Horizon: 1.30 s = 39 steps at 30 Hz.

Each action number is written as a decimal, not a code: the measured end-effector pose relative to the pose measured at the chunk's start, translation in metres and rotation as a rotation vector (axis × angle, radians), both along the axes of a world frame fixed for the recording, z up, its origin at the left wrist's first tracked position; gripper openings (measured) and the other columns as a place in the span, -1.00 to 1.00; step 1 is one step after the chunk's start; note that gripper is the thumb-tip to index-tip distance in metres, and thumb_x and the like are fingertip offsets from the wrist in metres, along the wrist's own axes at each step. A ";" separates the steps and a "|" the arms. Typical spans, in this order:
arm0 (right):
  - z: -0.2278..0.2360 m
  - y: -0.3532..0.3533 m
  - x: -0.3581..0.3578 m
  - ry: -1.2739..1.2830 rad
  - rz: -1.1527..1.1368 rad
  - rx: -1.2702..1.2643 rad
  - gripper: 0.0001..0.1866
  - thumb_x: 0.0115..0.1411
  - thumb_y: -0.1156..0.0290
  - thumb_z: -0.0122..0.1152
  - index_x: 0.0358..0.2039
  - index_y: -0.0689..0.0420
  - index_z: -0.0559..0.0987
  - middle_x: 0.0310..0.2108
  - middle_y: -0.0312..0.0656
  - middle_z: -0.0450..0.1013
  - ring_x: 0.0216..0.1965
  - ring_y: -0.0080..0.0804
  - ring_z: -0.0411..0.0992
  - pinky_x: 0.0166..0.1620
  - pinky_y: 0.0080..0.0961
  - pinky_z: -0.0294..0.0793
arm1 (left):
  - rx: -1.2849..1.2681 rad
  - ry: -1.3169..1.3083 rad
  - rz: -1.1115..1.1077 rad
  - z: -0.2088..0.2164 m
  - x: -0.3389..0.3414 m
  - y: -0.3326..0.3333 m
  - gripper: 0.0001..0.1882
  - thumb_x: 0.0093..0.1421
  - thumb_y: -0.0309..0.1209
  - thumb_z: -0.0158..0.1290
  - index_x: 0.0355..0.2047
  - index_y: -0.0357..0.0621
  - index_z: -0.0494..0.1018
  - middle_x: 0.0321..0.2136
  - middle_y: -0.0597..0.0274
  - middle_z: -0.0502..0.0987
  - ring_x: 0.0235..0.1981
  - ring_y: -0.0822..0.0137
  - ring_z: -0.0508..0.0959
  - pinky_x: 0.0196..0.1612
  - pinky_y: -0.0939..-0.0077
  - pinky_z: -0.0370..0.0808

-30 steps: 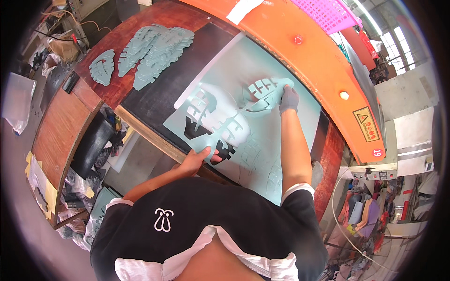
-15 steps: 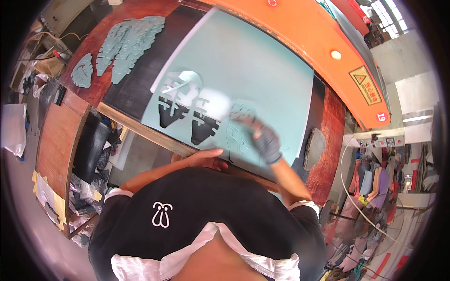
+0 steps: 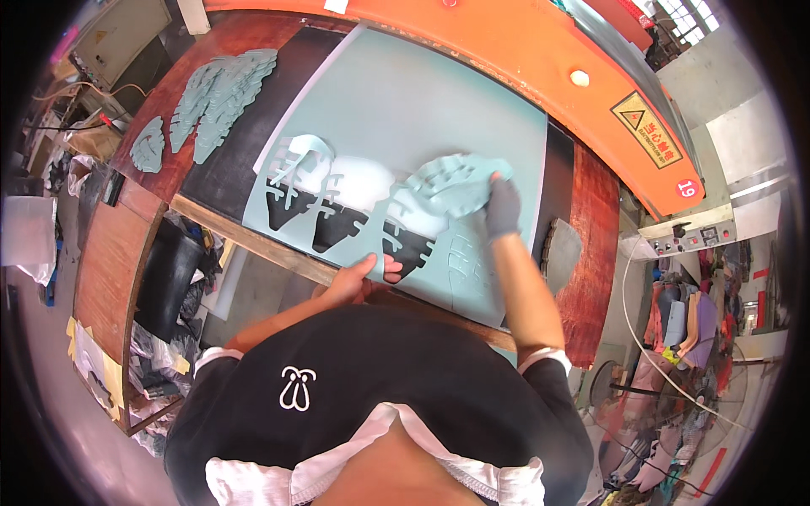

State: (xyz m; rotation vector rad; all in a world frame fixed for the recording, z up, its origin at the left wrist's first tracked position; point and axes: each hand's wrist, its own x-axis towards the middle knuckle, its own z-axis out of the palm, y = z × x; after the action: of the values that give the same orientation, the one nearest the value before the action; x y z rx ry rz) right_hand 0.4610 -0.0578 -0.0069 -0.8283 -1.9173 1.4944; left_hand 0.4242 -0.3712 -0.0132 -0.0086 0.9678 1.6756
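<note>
A large teal sheet lies on the black cutting bed, with jagged cut-outs along its near side that show black beneath. My right hand, in a grey glove with bare fingertips, grips a curved teal cut piece by its right end, raised over the sheet. The piece has a notched edge like a shoe upper. My left hand pinches the sheet's near edge between the cut-outs, thumb on top and fingers partly hidden below. Right of the openings, faint cut outlines mark the sheet.
Stacked teal pieces and a smaller pile lie at the far left. An orange machine beam spans the back. A grey curved pad sits on the right. A wooden rail borders the bed's near side.
My right hand has lifted the cut piece off the sheet and moved right, leaving another dark opening. My left hand has come up to grip the sheet's near edge. The view has shifted slightly.
</note>
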 end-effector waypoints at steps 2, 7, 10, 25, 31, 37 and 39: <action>0.006 0.056 -0.027 0.105 -0.123 -0.318 -0.75 0.19 0.31 0.00 -0.25 0.24 0.46 -0.37 -0.05 0.43 -0.38 -0.26 0.41 -0.28 -0.36 0.43 | -0.001 -0.045 0.012 0.000 0.000 -0.001 -0.63 0.34 -0.18 -0.29 -0.06 -0.22 0.29 -0.06 0.00 0.43 -0.08 0.17 0.46 -0.03 0.21 0.37; 0.058 0.142 -0.070 0.175 -0.364 -0.224 -0.68 0.16 0.28 -0.04 -0.23 0.26 0.52 -0.32 -0.12 0.48 -0.31 -0.37 0.42 -0.21 -0.40 0.38 | 0.047 -0.080 0.061 0.007 0.001 -0.007 -0.60 0.35 -0.17 -0.29 0.00 -0.20 0.27 0.00 0.08 0.39 -0.07 0.19 0.45 -0.03 0.23 0.37; 0.096 0.135 -0.056 0.090 -0.212 0.137 -0.66 0.22 0.25 -0.07 -0.16 0.24 0.50 -0.32 -0.15 0.47 -0.30 -0.43 0.39 -0.19 -0.48 0.35 | 0.084 -0.142 0.067 0.013 0.007 -0.008 -0.52 0.33 -0.12 -0.24 0.14 -0.15 0.17 0.13 0.20 0.27 -0.02 0.15 0.39 0.07 0.16 0.30; 0.035 -0.072 0.181 -0.084 0.650 0.944 -0.52 0.02 0.41 0.21 -0.03 0.25 0.36 -0.21 -0.01 0.38 -0.12 0.01 0.37 -0.04 -0.25 0.38 | 0.311 -0.254 -0.278 0.004 0.077 0.071 -0.52 0.23 -0.19 -0.07 0.11 -0.11 0.23 0.03 0.25 0.39 0.05 0.30 0.36 0.10 0.31 0.23; 0.034 -0.070 0.175 -0.047 0.540 0.977 -0.39 -0.10 0.43 0.29 0.01 0.21 0.34 -0.16 -0.02 0.37 -0.08 0.02 0.36 -0.02 -0.24 0.37 | 0.374 -0.409 -0.199 0.003 0.075 0.079 -0.49 0.28 -0.12 -0.18 0.13 -0.17 0.20 0.01 0.17 0.41 0.04 0.26 0.40 -0.01 0.34 0.37; 0.037 -0.043 0.154 0.045 0.395 0.507 -0.66 0.13 0.33 0.13 -0.13 0.24 0.44 -0.29 -0.15 0.45 -0.23 -0.32 0.42 -0.14 -0.42 0.41 | 0.159 -0.079 -0.228 0.008 0.078 0.072 -0.46 0.33 -0.09 -0.29 0.19 -0.17 0.09 0.08 0.05 0.33 0.15 0.12 0.28 0.15 0.08 0.21; 0.048 -0.010 0.135 0.068 0.211 -0.029 -0.72 0.24 0.29 -0.01 -0.22 0.26 0.48 -0.30 -0.23 0.46 -0.32 -0.55 0.39 -0.21 -0.55 0.41 | 0.076 -0.192 -0.207 0.006 0.077 0.062 -0.53 0.34 -0.14 -0.28 0.17 -0.10 0.11 0.06 0.05 0.36 0.09 0.14 0.33 0.07 0.16 0.31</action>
State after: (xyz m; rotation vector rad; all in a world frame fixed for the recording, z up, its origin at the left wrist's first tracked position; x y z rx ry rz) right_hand 0.5958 -0.0677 0.0408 -0.5939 -1.9864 1.6546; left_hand 0.5012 -0.3092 -0.0070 -0.0178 0.7355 1.4902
